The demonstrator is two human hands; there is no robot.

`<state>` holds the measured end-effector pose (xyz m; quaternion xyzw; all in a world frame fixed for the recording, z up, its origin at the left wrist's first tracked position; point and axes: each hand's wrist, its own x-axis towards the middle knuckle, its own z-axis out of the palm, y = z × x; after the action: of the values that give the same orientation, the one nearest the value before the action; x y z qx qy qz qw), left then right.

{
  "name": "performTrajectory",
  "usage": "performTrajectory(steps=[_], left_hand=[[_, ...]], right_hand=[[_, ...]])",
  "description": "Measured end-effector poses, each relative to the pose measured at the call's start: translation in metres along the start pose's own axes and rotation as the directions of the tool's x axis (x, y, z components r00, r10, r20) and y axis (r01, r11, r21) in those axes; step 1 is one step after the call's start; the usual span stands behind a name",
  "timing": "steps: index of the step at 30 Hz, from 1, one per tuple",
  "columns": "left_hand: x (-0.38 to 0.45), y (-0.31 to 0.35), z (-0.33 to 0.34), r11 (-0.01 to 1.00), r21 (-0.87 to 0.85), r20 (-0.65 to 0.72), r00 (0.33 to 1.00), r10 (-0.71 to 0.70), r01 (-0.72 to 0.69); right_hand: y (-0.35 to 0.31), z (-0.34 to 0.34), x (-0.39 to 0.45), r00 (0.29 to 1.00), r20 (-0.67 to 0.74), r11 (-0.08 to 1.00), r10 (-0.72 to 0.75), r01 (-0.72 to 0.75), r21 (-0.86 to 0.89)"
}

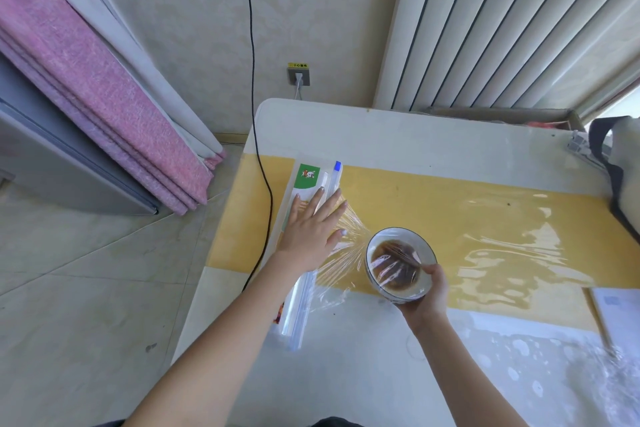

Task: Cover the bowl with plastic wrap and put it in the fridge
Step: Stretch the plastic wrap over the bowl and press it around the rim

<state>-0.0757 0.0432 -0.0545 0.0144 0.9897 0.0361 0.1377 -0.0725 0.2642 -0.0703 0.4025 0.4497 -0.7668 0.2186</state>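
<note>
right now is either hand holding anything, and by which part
The right hand grips the bowl at its near rim and side. The left hand holds nothing: it presses flat, fingers straight, on the plastic wrap box.

single head-worn view, forward and down, close over the table [381,135] and both forearms

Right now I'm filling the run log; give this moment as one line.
left hand flat on wrap dispenser | right hand grips bowl | plastic wrap stretched, uncut
</note>
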Motion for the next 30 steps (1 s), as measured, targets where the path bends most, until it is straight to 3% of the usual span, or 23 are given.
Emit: performTrajectory(steps=[3,10,17,21,30], left_hand=[[0.002,-0.001,-0.002,0.999,-0.045,-0.022,1.000,0.012,-0.013],[0.034,-0.014,-0.027,0.980,-0.171,-0.345,0.938,0.033,-0.097],[0.087,-0.024,-0.043,0.949,-0.310,-0.085,0.996,0.038,-0.063],[0.084,-0.025,-0.035,0.888,-0.458,-0.127,0.992,-0.006,-0.053],[0.052,-0.025,-0.020,0.963,-0.254,-0.158,0.986,0.043,-0.083]], right_hand=[[-0.001,-0.005,0.006,1.000,0.004,0.999,-0.013,0.013,-0.047],[-0.002,0.001,0.012,0.999,-0.022,0.994,-0.036,0.033,-0.104],[-0.003,0.001,0.010,0.999,-0.030,0.995,-0.039,0.036,-0.093],[-0.002,0.002,0.012,0.999,-0.046,0.995,-0.029,0.025,-0.093],[0.001,0.000,0.014,0.998,-0.042,0.995,-0.043,0.039,-0.093]])
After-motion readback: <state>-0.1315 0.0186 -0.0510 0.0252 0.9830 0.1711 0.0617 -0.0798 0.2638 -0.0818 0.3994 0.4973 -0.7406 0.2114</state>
